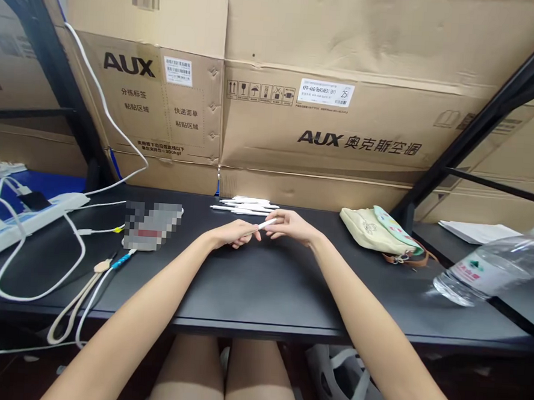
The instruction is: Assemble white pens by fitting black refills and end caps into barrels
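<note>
Between my two hands is a slim white pen point(268, 223), held above the black table point(262, 284). My left hand point(235, 233) pinches its left end, with the other fingers curled in. The fingertips of my right hand point(292, 227) grip the other end, thumb below and fingers above. Just behind the hands lies a loose pile of several white pens point(246, 206), partly hidden by my right fingers.
Cardboard boxes point(321, 125) stand along the back. To the left are a blurred-out device point(152, 226), white cables point(80, 255) and a power strip point(30, 225). On the right sit a cream pouch point(369, 230) and a tilted water bottle point(489, 268).
</note>
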Demonstrator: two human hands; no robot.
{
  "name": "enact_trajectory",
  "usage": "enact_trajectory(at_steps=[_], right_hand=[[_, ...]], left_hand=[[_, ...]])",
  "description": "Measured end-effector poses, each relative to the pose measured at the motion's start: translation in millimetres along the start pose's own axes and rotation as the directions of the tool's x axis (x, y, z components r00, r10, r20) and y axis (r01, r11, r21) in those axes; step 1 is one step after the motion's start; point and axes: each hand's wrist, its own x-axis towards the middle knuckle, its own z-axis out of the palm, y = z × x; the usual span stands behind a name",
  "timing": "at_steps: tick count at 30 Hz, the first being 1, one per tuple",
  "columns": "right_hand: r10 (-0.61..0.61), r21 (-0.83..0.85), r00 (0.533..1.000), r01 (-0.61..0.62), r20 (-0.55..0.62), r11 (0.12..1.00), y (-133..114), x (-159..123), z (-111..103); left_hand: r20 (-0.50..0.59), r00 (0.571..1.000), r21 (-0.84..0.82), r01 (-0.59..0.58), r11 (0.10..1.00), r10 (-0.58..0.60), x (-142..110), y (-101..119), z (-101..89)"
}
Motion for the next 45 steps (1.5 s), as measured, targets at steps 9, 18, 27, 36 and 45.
enact_trajectory(at_steps=[9,18,27,36,45], right_hand=[[-0.117,-0.11,0.989,0.127,0.091,0.986,-2.9,-1.1,-4.2],[-0.092,0.018,0.996,0.091,0.019,0.996,-1.2,0.2,-0.5],[-0.01,-0.048,1.0,0.009,-0.006,0.999,0.4,-0.9,-6.7],[-0.031,0.005,0.998,0.031,-0.057,0.999,0.5,-0.7,-5.8],[-0.023,0.036,0.993,0.027,-0.114,0.999,1.8,-0.7,-7.8]], left_hand=[[0.015,1.0,0.013,-0.011,1.0,0.011,1.9,-1.7,1.7],[0.023,0.999,0.06,-0.027,0.998,0.025,1.2,-0.3,4.3],[0.024,1.0,0.039,-0.012,0.999,0.011,-0.5,2.1,3.7],[0.031,0.999,0.002,-0.022,1.0,0.022,0.8,-0.3,1.8],[0.029,1.0,-0.042,0.008,0.999,-0.007,4.2,-4.0,-1.6]])
